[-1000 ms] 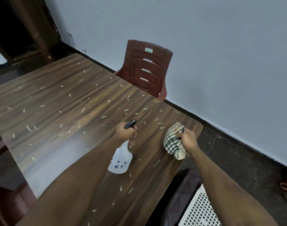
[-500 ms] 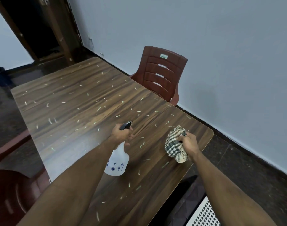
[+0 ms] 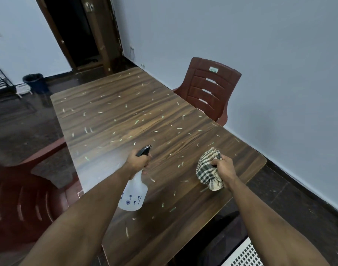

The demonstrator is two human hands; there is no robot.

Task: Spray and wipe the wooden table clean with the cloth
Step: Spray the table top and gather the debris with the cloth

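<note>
A long wooden table (image 3: 114,120) runs away from me, strewn with several small pale scraps. My left hand (image 3: 138,162) grips the neck of a white spray bottle (image 3: 133,194) with a black nozzle pointing out over the tabletop; the bottle hangs tilted just above the wood. My right hand (image 3: 223,167) clutches a bunched checked cloth (image 3: 206,167), which rests on the table near its right edge. The two hands are apart, the cloth to the right of the bottle.
A dark red plastic chair (image 3: 208,89) stands against the table's right side by the wall. Another red chair (image 3: 20,198) sits at the left. A white perforated crate (image 3: 241,256) is low right. A dark bin (image 3: 34,82) and a doorway (image 3: 76,31) lie beyond.
The view has lifted and turned left, showing the table's far end, the doorway and the bin. Both hands keep their grips in much the same places over the table.
</note>
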